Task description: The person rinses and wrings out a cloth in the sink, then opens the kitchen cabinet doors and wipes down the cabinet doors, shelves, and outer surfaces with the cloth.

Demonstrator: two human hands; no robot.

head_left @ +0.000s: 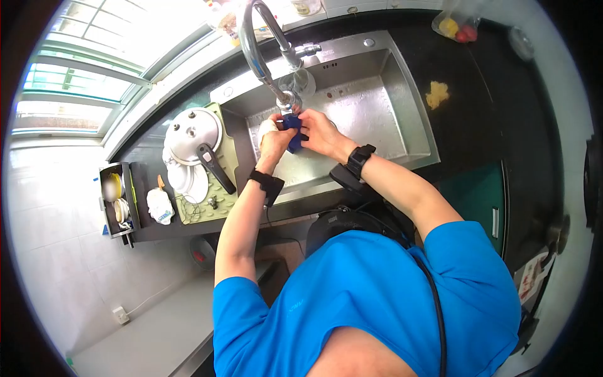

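Note:
Both of my hands are over the sink (402,100), right below the tap (288,99). Between them is a small dark-blue object (292,122) whose kind I cannot make out. My left hand (272,143) is closed on its left side, with the thumb across the front. My right hand (323,134) grips it from the right with bent fingers. The blue object's top touches or nearly touches the tap's mouth, and its lower end hangs below my fingers. Whether water runs is hidden.
On the left, a green drying mat (223,135) holds a pressure cooker lid (193,133) and white dishes (188,181). A clear container (299,82) stands behind the tap. To the right lie a yellowish cloth-like piece (437,95) and a plastic bag of fruit (457,29).

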